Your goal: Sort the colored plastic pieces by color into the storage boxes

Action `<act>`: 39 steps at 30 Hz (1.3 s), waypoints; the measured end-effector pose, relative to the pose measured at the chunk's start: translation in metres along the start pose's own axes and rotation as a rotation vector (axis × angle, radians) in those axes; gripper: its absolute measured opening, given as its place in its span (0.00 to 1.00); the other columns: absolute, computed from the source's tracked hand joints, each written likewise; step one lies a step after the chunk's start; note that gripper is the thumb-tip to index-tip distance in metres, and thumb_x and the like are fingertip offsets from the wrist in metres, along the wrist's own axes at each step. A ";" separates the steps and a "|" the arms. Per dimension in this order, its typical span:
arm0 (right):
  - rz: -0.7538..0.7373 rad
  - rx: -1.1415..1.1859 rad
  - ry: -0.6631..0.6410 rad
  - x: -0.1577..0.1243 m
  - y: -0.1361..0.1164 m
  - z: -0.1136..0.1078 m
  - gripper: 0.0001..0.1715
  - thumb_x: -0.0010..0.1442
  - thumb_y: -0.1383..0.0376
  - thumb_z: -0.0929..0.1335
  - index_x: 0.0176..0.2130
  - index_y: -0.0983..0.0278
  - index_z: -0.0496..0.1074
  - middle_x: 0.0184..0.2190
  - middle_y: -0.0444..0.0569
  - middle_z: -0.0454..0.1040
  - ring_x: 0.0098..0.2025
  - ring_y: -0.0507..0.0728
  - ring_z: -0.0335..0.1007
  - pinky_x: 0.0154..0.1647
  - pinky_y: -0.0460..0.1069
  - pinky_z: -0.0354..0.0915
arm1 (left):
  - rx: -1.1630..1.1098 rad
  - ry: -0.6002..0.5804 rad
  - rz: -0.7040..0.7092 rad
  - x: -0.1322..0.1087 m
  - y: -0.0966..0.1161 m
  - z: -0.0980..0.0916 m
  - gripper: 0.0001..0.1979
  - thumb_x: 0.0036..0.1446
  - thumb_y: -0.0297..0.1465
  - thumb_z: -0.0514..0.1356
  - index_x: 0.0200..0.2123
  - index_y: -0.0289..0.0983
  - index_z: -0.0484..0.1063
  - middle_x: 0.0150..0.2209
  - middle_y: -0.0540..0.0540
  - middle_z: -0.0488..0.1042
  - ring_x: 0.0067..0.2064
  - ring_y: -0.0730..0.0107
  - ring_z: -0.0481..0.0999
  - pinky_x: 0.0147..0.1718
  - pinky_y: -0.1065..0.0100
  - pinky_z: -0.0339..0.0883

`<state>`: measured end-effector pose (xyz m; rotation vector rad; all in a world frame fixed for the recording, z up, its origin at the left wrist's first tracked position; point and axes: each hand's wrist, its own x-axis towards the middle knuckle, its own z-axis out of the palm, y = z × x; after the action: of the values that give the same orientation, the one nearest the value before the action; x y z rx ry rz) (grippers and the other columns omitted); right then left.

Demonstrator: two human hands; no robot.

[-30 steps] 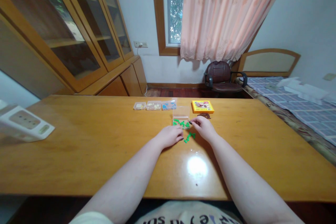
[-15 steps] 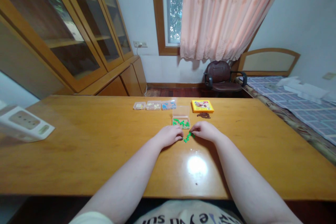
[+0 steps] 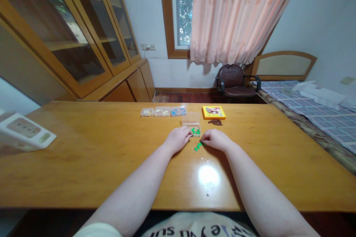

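My left hand (image 3: 179, 140) is at the left side of a clear plastic box (image 3: 196, 135) that holds several small green pieces (image 3: 195, 131). Its fingers are curled together over the box's near left corner, and what they hold, if anything, is hidden. Just right of the box, my right hand (image 3: 214, 139) pinches a small green piece at its fingertips, low over the table. Beside those fingertips a short slanting row of green pieces (image 3: 197, 146) lies on the wood. The box's clear lid (image 3: 191, 118) stands open at the back.
Three clear boxes stand behind on the left: one with blue pieces (image 3: 178, 111), one with pale pieces (image 3: 162, 112) and a smaller one (image 3: 147, 112). A yellow box (image 3: 214, 112) and a brown pile (image 3: 215, 122) lie at the back right. A white device (image 3: 26, 131) stands far left.
My left hand has moved up and slightly forward, and now covers the left part of the green pieces' box. My right hand has stayed nearly in place by the green row.
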<state>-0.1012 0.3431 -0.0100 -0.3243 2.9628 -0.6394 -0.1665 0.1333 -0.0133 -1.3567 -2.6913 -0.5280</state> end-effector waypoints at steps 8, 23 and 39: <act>0.004 -0.106 0.040 0.002 -0.009 0.006 0.12 0.55 0.65 0.65 0.34 0.59 0.78 0.34 0.47 0.79 0.35 0.55 0.72 0.35 0.45 0.60 | -0.002 0.044 0.040 -0.001 -0.004 0.004 0.09 0.60 0.31 0.54 0.40 0.41 0.74 0.40 0.47 0.74 0.41 0.68 0.73 0.41 0.69 0.65; 0.044 -0.060 0.105 0.000 -0.006 0.002 0.09 0.55 0.65 0.65 0.31 0.63 0.75 0.29 0.47 0.76 0.30 0.52 0.67 0.30 0.44 0.55 | -0.029 -0.201 0.248 -0.003 0.015 0.006 0.07 0.58 0.33 0.57 0.37 0.41 0.74 0.38 0.48 0.74 0.41 0.66 0.73 0.39 0.69 0.65; 0.051 0.186 0.363 0.008 -0.001 0.011 0.23 0.60 0.62 0.62 0.54 0.61 0.68 0.37 0.50 0.76 0.34 0.53 0.67 0.36 0.47 0.61 | -0.029 -0.198 0.172 -0.004 0.000 0.013 0.06 0.58 0.33 0.58 0.36 0.40 0.74 0.37 0.48 0.75 0.38 0.68 0.73 0.38 0.70 0.65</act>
<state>-0.1077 0.3360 -0.0200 -0.1266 3.1962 -1.0608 -0.1631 0.1341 -0.0266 -1.7135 -2.6880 -0.4386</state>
